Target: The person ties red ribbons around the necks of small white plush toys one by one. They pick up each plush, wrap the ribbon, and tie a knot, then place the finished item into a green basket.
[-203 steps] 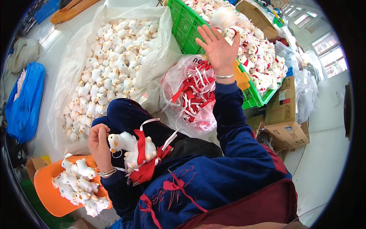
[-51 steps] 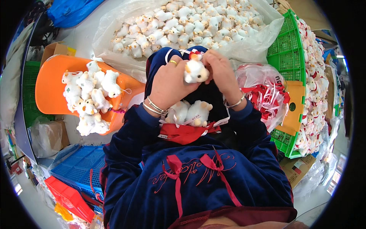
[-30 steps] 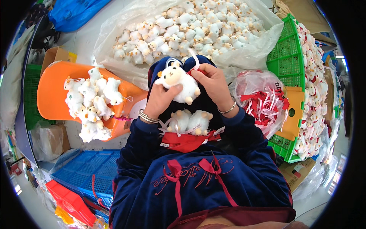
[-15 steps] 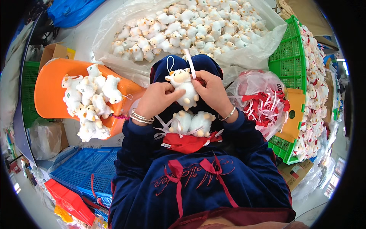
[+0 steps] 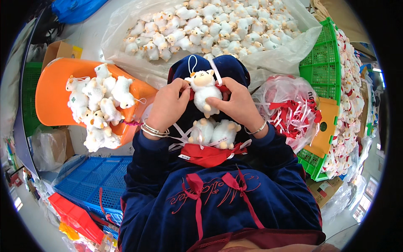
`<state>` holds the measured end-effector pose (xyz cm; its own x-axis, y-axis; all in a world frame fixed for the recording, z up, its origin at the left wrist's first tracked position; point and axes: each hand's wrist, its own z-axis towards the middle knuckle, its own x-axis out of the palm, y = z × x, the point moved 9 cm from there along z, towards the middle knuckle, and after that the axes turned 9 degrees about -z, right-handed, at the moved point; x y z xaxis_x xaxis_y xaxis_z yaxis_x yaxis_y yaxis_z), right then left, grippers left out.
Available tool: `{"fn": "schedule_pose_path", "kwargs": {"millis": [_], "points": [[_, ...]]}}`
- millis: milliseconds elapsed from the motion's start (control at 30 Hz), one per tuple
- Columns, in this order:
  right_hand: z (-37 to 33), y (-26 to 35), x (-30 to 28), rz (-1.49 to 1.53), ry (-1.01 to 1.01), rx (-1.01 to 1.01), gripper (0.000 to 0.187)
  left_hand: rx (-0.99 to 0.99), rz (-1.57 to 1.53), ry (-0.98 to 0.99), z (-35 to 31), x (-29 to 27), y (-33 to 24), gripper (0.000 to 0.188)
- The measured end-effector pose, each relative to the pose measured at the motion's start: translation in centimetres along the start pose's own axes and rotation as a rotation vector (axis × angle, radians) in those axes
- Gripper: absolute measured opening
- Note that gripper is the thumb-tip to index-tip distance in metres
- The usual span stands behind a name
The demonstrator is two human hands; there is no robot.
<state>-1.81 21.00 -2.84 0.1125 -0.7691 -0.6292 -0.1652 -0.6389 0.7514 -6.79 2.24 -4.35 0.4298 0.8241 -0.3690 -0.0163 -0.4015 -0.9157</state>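
Above my lap, a small white plush sheep (image 5: 203, 90) faces up, with a white loop of cord on its head. My right hand (image 5: 239, 103) grips it, thumb across its belly. Fingers of my left hand (image 5: 171, 103) pinch a red cloth piece (image 5: 192, 93) at the toy's neck side. The cloth seems to pass behind the sheep, showing again by my right fingers, where a white ribbon (image 5: 216, 72) sticks up. Two more plush sheep (image 5: 224, 134) lie on my lap, against folded red cloth pieces (image 5: 208, 156) with white ribbons.
An orange chair (image 5: 52, 92) at left holds several plush sheep. Beyond my knees, a large pile of them (image 5: 201, 29) lies on clear plastic sheeting. At right are a plastic bag of red ribboned pieces (image 5: 289, 117) and a green crate (image 5: 319, 63). A blue crate (image 5: 92, 178) stands lower left.
My left hand has moved from the toy's body to the red cloth at its side. My right thumb now presses on the belly, and the red cloth shows on both sides of the sheep.
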Motion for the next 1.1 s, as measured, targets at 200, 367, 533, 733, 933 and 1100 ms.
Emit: {"fn": "schedule_pose_path", "kwargs": {"millis": [200, 367, 533, 733, 933, 1100], "points": [[0.0, -0.3, 0.1, -0.012, -0.025, -0.045, 0.041, -0.133, -0.126, 0.056, -0.6, 0.5, 1.1, 0.025], [-0.3, -0.4, 0.1, -0.010, -0.037, -0.069, 0.044, -0.176, -0.089, 0.136, -0.8, 0.8, 0.8, 0.030], [-0.3, 0.0, 0.1, 0.034, -0.041, -0.062, 0.047, 0.014, -0.048, 0.143, -0.8, 0.3, -0.7, 0.020], [-0.4, 0.1, 0.4, -0.022, -0.040, -0.074, 0.046, 0.163, -0.285, 0.025, -1.1, 0.5, -1.3, 0.014], [-0.2, -1.2, 1.0, 0.223, -0.053, -0.012, 0.028, 0.095, -0.257, -0.034, -0.9, 0.6, -1.0, 0.013], [0.1, -0.9, 0.0, 0.125, -0.149, -0.084, 0.017, 0.030, -0.210, -0.076, -0.8, 2.0, -0.5, 0.021]]}}
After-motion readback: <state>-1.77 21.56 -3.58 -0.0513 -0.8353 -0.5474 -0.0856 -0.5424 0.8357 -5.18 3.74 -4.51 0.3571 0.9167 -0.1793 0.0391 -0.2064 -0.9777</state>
